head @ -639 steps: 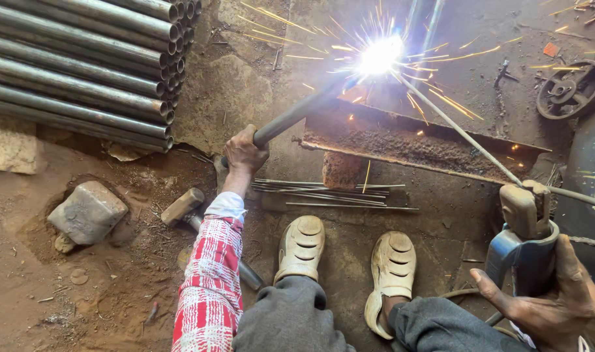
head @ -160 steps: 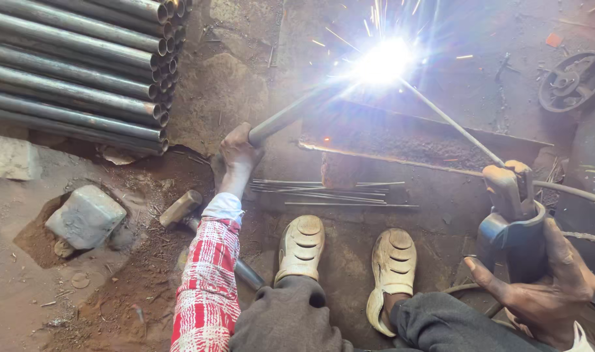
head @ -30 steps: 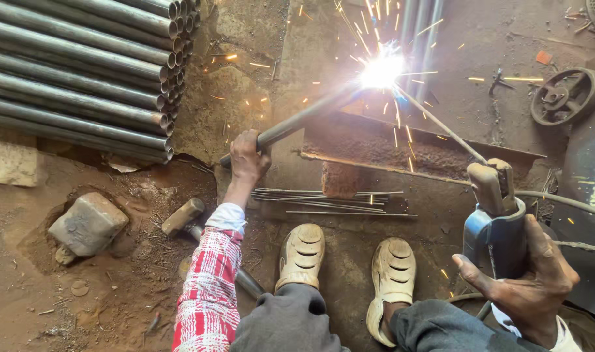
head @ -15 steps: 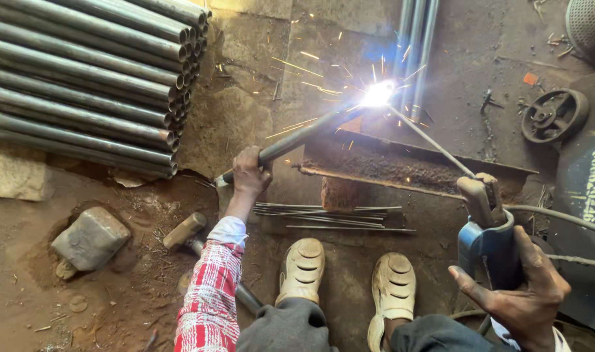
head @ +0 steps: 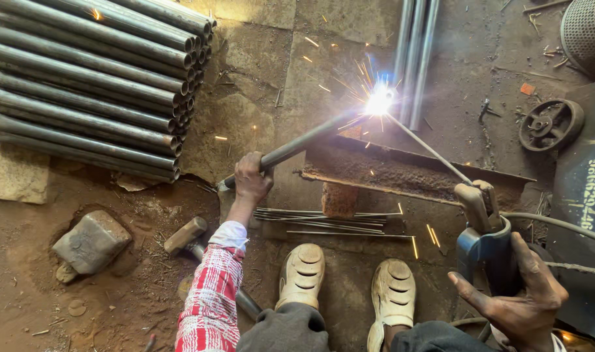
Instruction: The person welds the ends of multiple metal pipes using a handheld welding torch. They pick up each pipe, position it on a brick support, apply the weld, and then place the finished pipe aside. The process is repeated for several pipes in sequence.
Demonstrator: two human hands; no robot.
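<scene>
The right hand (head: 522,296) grips the blue electrode holder (head: 490,244), its welding rod (head: 428,148) reaching up to the bright arc (head: 379,102), where the left hand (head: 250,179), fingers clenched, holds a steel pipe (head: 297,145) over a rusty angle iron (head: 401,173).

Floor (head: 258,130): cracked concrete, giving way to reddish dirt (head: 82,300) left of it. Pipe stack (head: 82,85) lies on the floor's upper left. Stone block (head: 92,241) sits below the stack. Wheel (head: 550,124) far right of the stack. Daylight, hard shadows.
</scene>
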